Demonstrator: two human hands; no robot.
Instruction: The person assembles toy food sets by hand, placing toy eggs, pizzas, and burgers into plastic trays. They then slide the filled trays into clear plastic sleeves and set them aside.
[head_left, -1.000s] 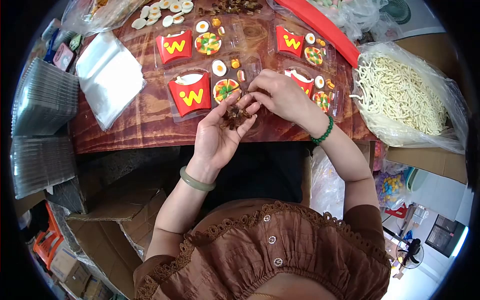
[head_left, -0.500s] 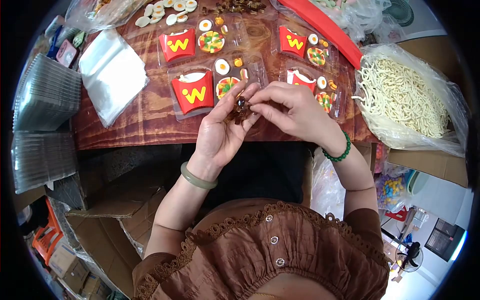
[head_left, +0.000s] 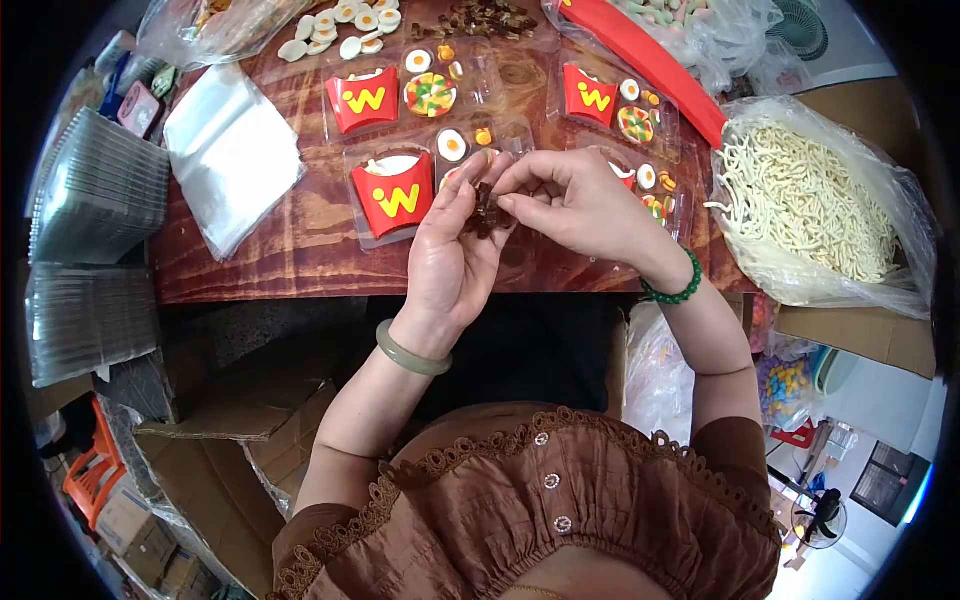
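Note:
My left hand is palm up, cupping several small brown translucent pieces. The thumb and forefinger of my right hand pinch at those pieces; the tips partly hide what is between them. Just beyond my hands lies a clear plastic tray with a red box with a yellow mark, a fried-egg piece and a partly covered pizza-like piece. Another such tray sits behind it, with a round multicoloured pizza-like piece. Two more filled trays stand to the right, the nearer partly behind my right hand.
Loose brown pieces and several egg pieces lie at the table's far side. Clear bags and stacked plastic trays are at left. A bag of pale strands and a long red strip are at right.
My left hand has shifted slightly right and down, its fingers folding more around the brown pieces. My right fingertips stay at them. The whole view has shifted a little.

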